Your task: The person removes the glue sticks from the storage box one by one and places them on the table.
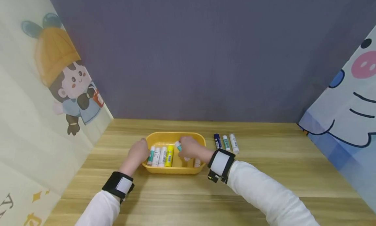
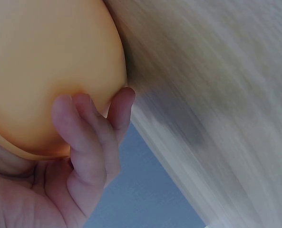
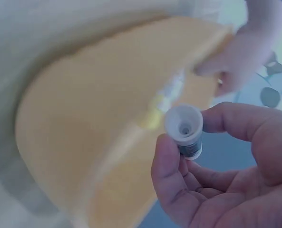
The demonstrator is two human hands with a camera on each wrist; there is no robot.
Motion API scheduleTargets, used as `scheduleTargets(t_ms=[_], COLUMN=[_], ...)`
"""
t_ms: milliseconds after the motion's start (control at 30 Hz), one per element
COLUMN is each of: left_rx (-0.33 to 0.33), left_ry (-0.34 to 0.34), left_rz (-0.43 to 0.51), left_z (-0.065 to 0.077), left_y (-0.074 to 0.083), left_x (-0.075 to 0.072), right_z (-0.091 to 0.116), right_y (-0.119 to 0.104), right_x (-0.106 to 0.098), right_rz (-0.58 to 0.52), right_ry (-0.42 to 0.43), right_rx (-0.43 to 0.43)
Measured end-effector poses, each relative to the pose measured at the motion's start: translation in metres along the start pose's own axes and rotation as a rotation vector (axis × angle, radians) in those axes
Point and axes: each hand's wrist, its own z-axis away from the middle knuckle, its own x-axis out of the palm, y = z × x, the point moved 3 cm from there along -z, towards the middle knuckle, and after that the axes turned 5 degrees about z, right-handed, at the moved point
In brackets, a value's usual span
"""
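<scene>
A yellow plastic tray [image 1: 173, 170] stands on the table. My left hand [image 1: 138, 153] holds its left end; in the left wrist view the fingers curl against the outer wall of the tray [image 2: 60, 52]. Over the tray's right half, my right hand [image 1: 192, 147] pinches a small glue stick [image 1: 178, 145] with a white end and teal label. The right wrist view shows the hollow base of this glue stick [image 3: 184, 124] between thumb and fingers. Lined up in the tray's left half are a teal glue stick [image 1: 151, 156], two white ones [image 1: 159, 157] and a yellow one [image 1: 169, 156].
Another white stick [image 1: 197, 162] lies at the tray's right end, partly behind my right wrist. Right of the tray lie a dark blue stick [image 1: 217, 141], a teal one [image 1: 226, 143] and a white one [image 1: 234, 143]. A dark panel [image 1: 205, 56] rises behind the wooden table [image 1: 164, 200].
</scene>
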Motion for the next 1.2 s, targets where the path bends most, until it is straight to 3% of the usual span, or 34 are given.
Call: scheduleTargets(t_ms=[367,733,933,1200], left_rx=[-0.007,-0.012,-0.014,-0.021], left_ry=[0.015,0.013,0.011,0.013], left_rz=[-0.016,0.004,0.012,0.010], left_z=[-0.002,0.000,-0.001,-0.002], left_y=[-0.001,0.001,0.001,0.001], left_x=[0.002,0.002,0.002,0.003], right_z=[0.019,0.039,0.043,0.039], right_y=[0.021,0.092,0.140,0.195], right_x=[-0.080,-0.153,-0.167,-0.156], right_rz=[0.014,-0.017,-0.076,-0.141], right_ry=[0.052,0.166,0.198,0.167], right_rx=[0.019,0.150,0.240,0.322])
